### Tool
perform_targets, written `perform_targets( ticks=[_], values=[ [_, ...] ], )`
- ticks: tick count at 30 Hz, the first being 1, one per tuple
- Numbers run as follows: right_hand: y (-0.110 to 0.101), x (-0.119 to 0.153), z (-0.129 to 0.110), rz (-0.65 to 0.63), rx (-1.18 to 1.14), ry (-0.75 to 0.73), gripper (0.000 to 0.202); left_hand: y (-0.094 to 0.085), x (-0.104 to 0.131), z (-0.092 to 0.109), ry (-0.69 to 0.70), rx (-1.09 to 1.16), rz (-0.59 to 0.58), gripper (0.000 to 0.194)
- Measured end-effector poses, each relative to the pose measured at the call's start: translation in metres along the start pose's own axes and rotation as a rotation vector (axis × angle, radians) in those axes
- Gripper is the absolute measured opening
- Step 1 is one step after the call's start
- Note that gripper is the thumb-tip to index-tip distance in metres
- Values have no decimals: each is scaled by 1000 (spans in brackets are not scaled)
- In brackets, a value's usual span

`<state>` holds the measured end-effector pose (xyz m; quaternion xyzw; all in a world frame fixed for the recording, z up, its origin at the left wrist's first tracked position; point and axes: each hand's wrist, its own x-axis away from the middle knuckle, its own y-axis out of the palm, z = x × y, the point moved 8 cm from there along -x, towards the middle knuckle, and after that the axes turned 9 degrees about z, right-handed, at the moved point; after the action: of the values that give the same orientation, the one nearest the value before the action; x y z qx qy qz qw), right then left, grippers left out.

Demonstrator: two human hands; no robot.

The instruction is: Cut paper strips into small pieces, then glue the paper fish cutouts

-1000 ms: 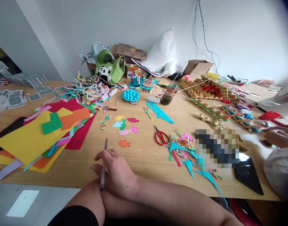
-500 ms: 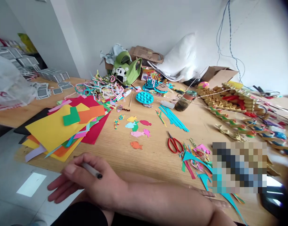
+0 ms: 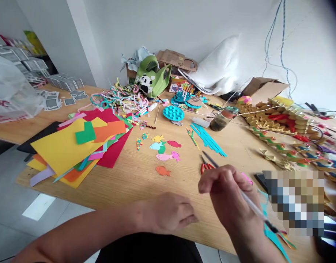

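My right hand point(image 3: 233, 197) is raised over the table's right part, fingers closed around a slim pen point(image 3: 251, 202) with a clear barrel and a dark end. Its thin front points up and left beside the red-handled scissors point(image 3: 206, 167), which the hand partly hides. My left hand point(image 3: 169, 213) rests palm down near the table's front edge, fingers curled together, with nothing visible in it. Beyond it lie paper fish: orange point(image 3: 162, 171), pink point(image 3: 163, 157), magenta point(image 3: 176, 156), red point(image 3: 173, 144), yellow point(image 3: 157, 138), light blue point(image 3: 156, 146) and green point(image 3: 162, 147).
Coloured paper sheets point(image 3: 60, 146) are piled at the left. Blue strips point(image 3: 208, 140), a glass jar point(image 3: 224, 118) and a blue dimpled disc point(image 3: 173, 114) lie farther back. A green panda bag point(image 3: 153, 78) stands by the wall. Folded paper crafts point(image 3: 280, 120) cover the right side.
My right hand has swung from the far left to the right with the pen. My left hand has come from the right to the front middle, so my arms no longer cross.
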<state>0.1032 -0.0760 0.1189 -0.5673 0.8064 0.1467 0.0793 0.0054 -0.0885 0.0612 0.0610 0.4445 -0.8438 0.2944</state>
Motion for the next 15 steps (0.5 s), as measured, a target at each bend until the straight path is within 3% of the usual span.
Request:
perform_targets(
  ticks=[2,4,7,9,12,15],
  values=[
    [-17,-11,14,98,175,-41,27,-8,17,-4,-40,-36,76,36],
    [-17,-17,36,65,352,-46,27,-20,33,-10,-77,-93,186,43],
    [-2,-19,70,-136,531,-56,23,-37,49,-18,-52,-103,254,48],
    [9,-17,86,-281,595,-102,21,-51,52,-32,-82,-95,239,50],
    [21,-10,98,-465,612,-227,19,-79,52,-60,-169,-185,245,47],
    [26,-2,103,-592,649,-339,19,-88,47,-70,-102,-326,191,39]
  ],
)
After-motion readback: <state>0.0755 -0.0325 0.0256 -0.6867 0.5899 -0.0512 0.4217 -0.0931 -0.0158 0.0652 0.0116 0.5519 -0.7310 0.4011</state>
